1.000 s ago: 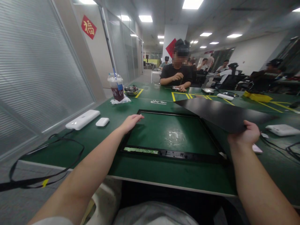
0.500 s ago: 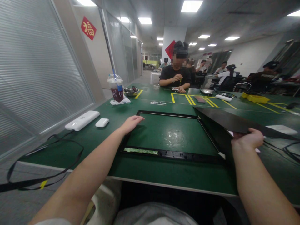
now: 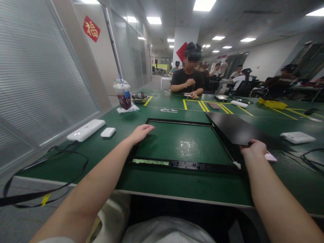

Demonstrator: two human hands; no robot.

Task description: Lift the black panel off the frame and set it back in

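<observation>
A thin black rectangular frame (image 3: 202, 166), perhaps a screen bezel, lies flat on the green table. A green strip (image 3: 150, 162) runs along part of its near side. Over the frame's left side rests my left hand (image 3: 141, 134), palm down with fingers stretched out; where its thumb touches is hidden. My right hand (image 3: 255, 148) grips the near edge of a flat black panel (image 3: 234, 126), fingers beneath and thumb near the top. The panel is tilted beside the frame's right side, and its underside cannot be seen.
On the left are a white power bank (image 3: 87, 130) with a cable and a small white case (image 3: 108, 132). Behind stand a drink cup (image 3: 123, 96) and a metal bowl (image 3: 139, 98). At right lie a white device (image 3: 298, 137) and cables (image 3: 312, 158). Across sits a person (image 3: 188, 79).
My right hand has moved left, and the black panel has come down with its top now facing me more. The white device behind it shows more fully. My left hand stays on the frame.
</observation>
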